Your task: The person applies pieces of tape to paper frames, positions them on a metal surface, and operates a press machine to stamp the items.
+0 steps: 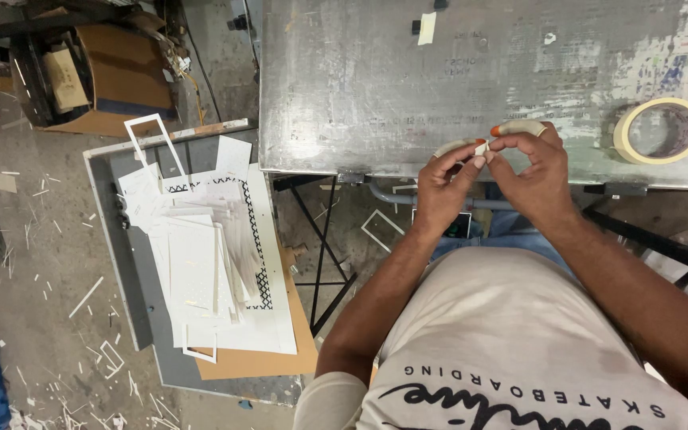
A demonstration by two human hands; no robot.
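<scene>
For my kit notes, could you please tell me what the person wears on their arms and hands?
Both arms are bare, with no sleeves showing on the forearms. The left hand has a pale tape-like wrap around its index finger. The right hand wears a similar pale wrap on its index finger, ending in an orange tip. No gloves, watch or rings are visible.

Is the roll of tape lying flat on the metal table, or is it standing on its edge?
Lying flat. The tape roll shows its full ring and open centre from above, on the table, apart from both hands.
</scene>
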